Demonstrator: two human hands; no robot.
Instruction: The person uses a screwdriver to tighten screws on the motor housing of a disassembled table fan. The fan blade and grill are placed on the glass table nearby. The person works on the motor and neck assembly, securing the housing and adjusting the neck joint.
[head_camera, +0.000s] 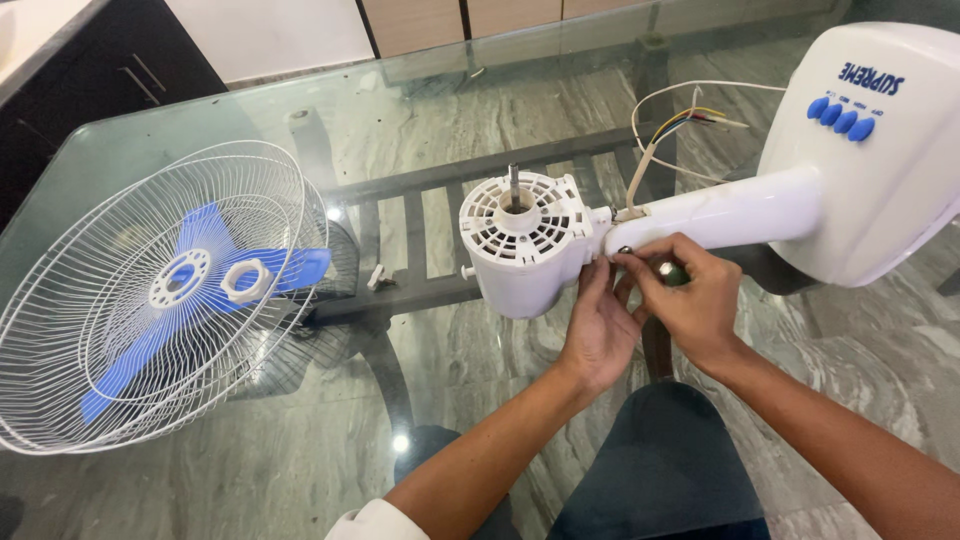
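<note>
Two hands at one fan body on a glass table.
The fan body (700, 215) lies flat, long axis left-right, motor (525, 240) left with shaft up. Left hand (598, 325) cups the motor; right hand (690, 295) pinches a green-handled tool (672, 272). One guard (160, 290), one blue blade (200, 300), four blue buttons (842, 116).

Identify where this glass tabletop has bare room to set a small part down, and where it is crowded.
Free: the near glass between the wire fan guard and the left hand; also the far strip behind the motor housing. Crowded: around both hands, the right hand, fan neck and loose wires.
</note>
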